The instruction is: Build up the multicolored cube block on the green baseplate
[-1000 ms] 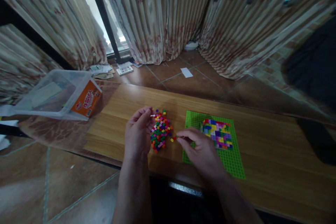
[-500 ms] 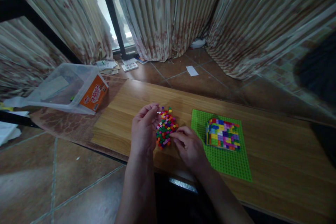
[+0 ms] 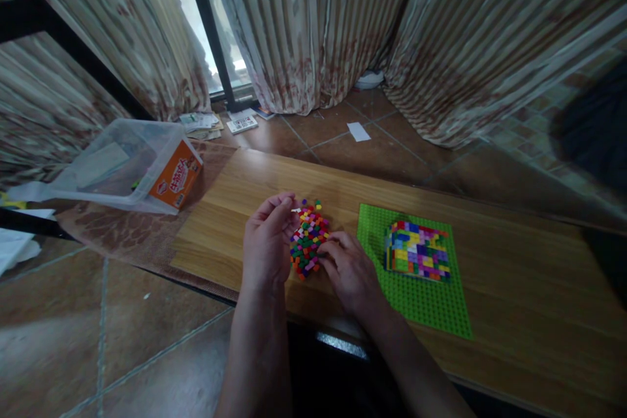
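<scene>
A pile of small toy bricks [image 3: 307, 245] in many colours lies on the wooden tabletop between my hands. My left hand [image 3: 267, 241] is at the pile's left side, thumb and fingers closed in a pinch. A bit of white shows by its fingertips, but whether it is held cannot be made out. Against the pile's right edge, my right hand [image 3: 351, 271] has its fingers bent and drawn together; what they hold, if anything, is hidden. Farther right, a block built of multicoloured bricks [image 3: 418, 251] stands on a green studded baseplate [image 3: 416, 307].
A clear plastic bin [image 3: 112, 163] with an orange label rests at the table's left end, on a brown patterned cover [image 3: 142, 235]. Beyond the table, papers [image 3: 242, 123] and a white sheet [image 3: 358, 132] lie on the tiled floor before long curtains [image 3: 313, 26].
My right hand has shifted slightly at the pile's right edge, its fingers more bent over the bricks. The left hand stays nearly where it was.
</scene>
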The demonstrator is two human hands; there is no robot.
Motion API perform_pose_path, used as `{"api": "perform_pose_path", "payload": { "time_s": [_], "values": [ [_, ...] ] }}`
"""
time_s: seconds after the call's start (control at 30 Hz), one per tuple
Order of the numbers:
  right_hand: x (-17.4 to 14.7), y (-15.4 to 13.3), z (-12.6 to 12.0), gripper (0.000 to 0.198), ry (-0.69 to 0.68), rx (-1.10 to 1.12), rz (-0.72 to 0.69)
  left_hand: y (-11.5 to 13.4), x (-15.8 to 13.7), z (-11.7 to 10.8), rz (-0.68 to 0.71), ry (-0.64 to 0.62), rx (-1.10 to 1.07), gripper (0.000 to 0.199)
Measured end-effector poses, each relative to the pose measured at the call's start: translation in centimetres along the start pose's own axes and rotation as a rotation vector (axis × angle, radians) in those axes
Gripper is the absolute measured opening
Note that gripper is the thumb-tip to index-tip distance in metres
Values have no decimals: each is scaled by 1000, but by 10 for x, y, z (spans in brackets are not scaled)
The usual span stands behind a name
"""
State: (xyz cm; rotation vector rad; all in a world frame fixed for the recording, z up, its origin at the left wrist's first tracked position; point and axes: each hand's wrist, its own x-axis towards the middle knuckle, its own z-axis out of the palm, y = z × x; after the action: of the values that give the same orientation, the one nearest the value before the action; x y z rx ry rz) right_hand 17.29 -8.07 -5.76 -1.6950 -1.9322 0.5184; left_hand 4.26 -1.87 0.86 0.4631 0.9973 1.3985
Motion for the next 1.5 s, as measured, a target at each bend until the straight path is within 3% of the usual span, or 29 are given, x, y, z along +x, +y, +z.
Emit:
{"api": "perform_pose_path", "payload": {
  "time_s": [0.33,0.47,0.63,0.73,0.87,1.03,1.1,1.2,1.37,1.5],
  "values": [
    [0,7,4,13,43,85,-3,-2,1,0,0,1,-10,20],
    [-1,1,-11,13,125,442,14,-3,2,0,-3,9,-14,23],
    [-7,-11,-42,11,84,1062,175,-3,3,0,-16,0,-9,27],
    [-11,-7,-55,13,103,1190,155,-4,3,1,-16,5,-2,28],
    [-15,17,-82,15,203,1081,186,-5,4,3,-13,21,11,25],
    [-26,64,-135,17,560,596,423,-6,7,4,-10,29,63,21],
    [-32,80,-149,19,617,449,512,-7,8,3,-15,25,75,18],
    [-38,94,-153,20,566,326,569,-11,11,3,-12,23,81,14],
    [-33,97,-137,17,434,263,557,-15,15,2,-27,29,87,10],
    [-27,98,-131,15,441,243,572,-14,16,2,-33,46,87,8]
  ]
}}
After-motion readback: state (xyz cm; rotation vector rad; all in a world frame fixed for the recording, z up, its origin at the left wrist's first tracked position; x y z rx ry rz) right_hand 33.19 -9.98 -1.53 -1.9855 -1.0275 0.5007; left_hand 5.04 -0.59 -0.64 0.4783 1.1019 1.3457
